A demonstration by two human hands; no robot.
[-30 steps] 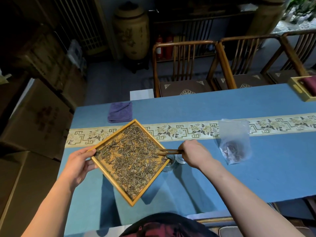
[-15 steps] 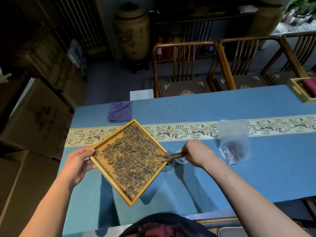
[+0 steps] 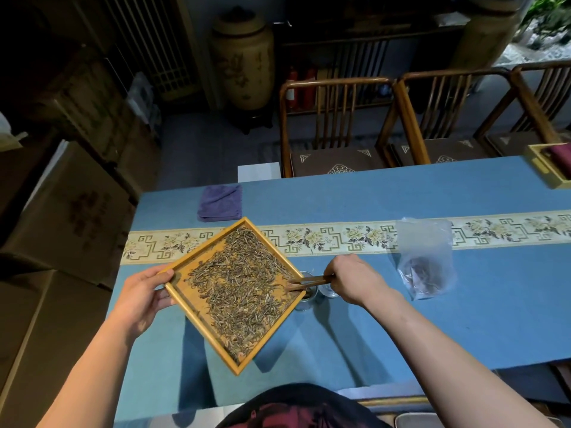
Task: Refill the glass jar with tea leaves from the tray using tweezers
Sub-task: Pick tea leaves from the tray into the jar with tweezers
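Note:
My left hand [image 3: 140, 299] grips the left corner of a square wooden tray [image 3: 197, 321], held tilted above the blue table, its right corner over the glass jar. Loose dry tea leaves [image 3: 244, 285] cover most of the tray. My right hand [image 3: 355, 279] pinches dark wooden tweezers [image 3: 309, 281], whose tips reach the tray's right corner among the leaves. The small glass jar [image 3: 306, 299] stands on the table just under that corner, mostly hidden by tray and tweezers. A second small glass piece [image 3: 328, 292], perhaps the lid, sits right of the jar under my right hand.
A clear plastic bag [image 3: 425, 261] with dark reddish contents lies right of my right hand. A folded purple cloth [image 3: 220, 202] lies at the table's far left. A wooden box [image 3: 547, 168] sits at the far right edge. Wooden chairs [image 3: 336, 125] line the far side; cardboard boxes [image 3: 61, 211] stand left.
The tweezers' tips have swung from the tray's right edge down to its right corner over the jar. The tray has shifted slightly, and leaves have slid toward its right side.

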